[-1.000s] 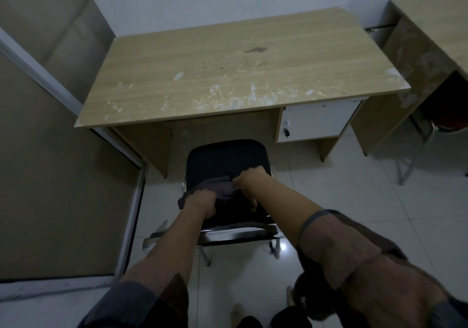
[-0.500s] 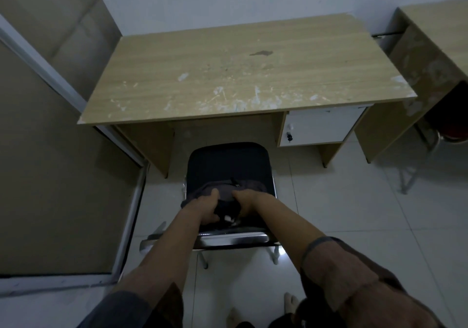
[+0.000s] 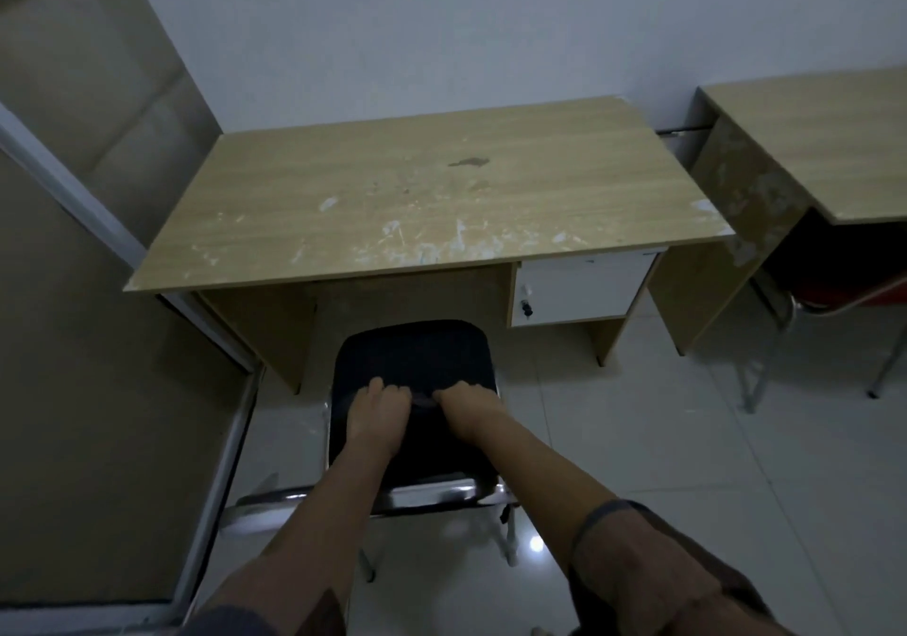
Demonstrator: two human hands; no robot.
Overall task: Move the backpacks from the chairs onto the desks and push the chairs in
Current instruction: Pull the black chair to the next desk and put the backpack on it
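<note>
A: Backpack (image 3: 426, 397) — where?

B: On the black chair (image 3: 412, 356), at the back of the seat. Dark grey, soft and crumpled; only a small fold shows between the two hands. It blends into the seat, so its outline is hard to trace.

A: Hands?

B: Left hand (image 3: 378, 412) and right hand (image 3: 466, 407) lie side by side on it, fingers bent down into the fabric. Looks like both pinch the cloth, but the fingertips are buried in the dark, so I cannot tell how firm the hold is.

A: Chair?

B: Padded black seat, rounded corners, shiny metal tube frame at the near edge. It is pulled out; its far edge sits just short of the desk's near edge.

A: Room to move?

B: Open kneehole straight ahead under the desk (image 3: 432, 203), between a side panel on the left and the white drawer (image 3: 579, 292) with a small lock on the right. The top is bare pale wood-grain laminate, flat, with scuffed white scratches near the front edge and one dark stain (image 3: 468, 162) farther back.

A: Surroundings?

B: Glossy white floor tiles (image 3: 662, 439). A tan partition (image 3: 88, 390) with a metal rail stands close on the left. A second desk (image 3: 834, 145) is at the right, a red chair (image 3: 844, 292) tucked beneath it.
</note>
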